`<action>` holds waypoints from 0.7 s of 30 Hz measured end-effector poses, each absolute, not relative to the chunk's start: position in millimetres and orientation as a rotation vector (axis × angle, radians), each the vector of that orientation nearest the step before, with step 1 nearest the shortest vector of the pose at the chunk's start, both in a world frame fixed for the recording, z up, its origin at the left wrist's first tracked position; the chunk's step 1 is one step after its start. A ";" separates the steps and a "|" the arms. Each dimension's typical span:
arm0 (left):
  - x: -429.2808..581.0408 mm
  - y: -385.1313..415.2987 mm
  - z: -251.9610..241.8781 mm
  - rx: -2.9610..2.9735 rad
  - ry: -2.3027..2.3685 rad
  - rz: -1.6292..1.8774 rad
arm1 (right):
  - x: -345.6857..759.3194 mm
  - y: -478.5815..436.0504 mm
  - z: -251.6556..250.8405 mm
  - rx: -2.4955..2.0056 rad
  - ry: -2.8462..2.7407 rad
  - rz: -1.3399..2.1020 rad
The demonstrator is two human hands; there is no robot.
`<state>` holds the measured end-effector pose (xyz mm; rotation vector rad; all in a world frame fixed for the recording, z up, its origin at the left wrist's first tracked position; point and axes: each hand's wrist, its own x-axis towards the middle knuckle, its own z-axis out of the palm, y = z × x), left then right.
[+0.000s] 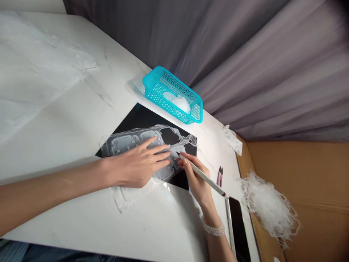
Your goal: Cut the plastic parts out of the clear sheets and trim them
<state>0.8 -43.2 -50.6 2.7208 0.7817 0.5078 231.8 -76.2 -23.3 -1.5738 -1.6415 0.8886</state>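
Observation:
A clear moulded plastic sheet (pixel 124 143) with raised rounded panels lies on a black mat (pixel 141 118). My left hand (pixel 141 160) rests flat across the sheet, fingers spread, pressing on its panels. My right hand (pixel 197 178) is closed around a white pen-style craft knife (pixel 208 181). The knife's dark pointed tip is at the sheet's right part, just beyond my left fingertips. Whether the tip touches the plastic cannot be made out. A large opening shows in the sheet's upper right, with thin strips of plastic around it.
A turquoise basket (pixel 152 82) holding whitish translucent pieces stands behind the mat. Pink-handled snips (pixel 220 177) and a black phone-like slab (pixel 239 229) lie to the right. Stringy plastic scraps (pixel 268 205) hang by a cardboard box (pixel 305 174). Clear film (pixel 35 69) covers the table's left.

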 end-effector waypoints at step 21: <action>10.8 -54.2 -38.3 2.876 0.865 0.396 | 227.4 -91.2 -27.2 -1.342 -2.234 0.346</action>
